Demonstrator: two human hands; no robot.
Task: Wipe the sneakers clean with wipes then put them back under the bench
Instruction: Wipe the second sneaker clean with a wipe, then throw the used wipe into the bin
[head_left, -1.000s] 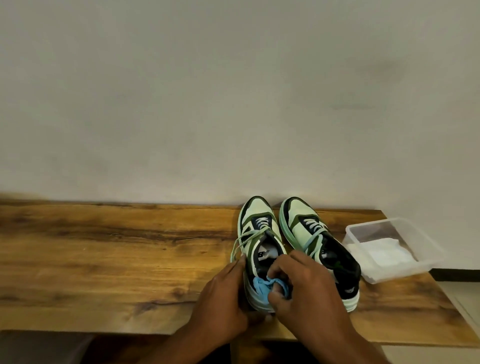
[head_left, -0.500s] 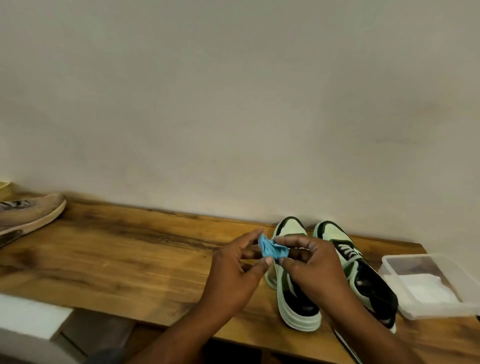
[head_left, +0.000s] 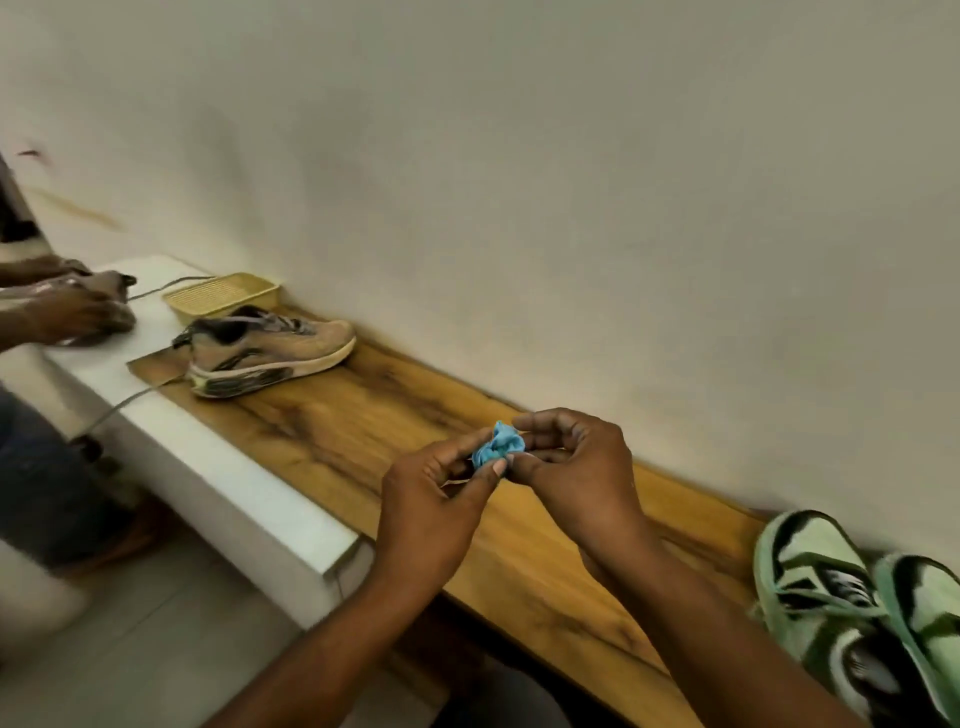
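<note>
Dim, warm, even indoor light; source not seen. Soft shadow patches on wall (head_left: 519, 182) above tan sneaker (head_left: 270, 348). No glare, only faint sheen on tabletop (head_left: 363, 415) right of that sneaker. Heavy motion blur left of tan sneaker: second person's hands (head_left: 67, 312) smeared. Green sneakers (head_left: 852, 613) far right of it blurred and stretched by wide-angle distortion. Sharpest near centre: left hand (head_left: 431, 499), right hand (head_left: 576, 467), blue wipe (head_left: 498, 448). Tabletop edge tilted, bowed.
</note>
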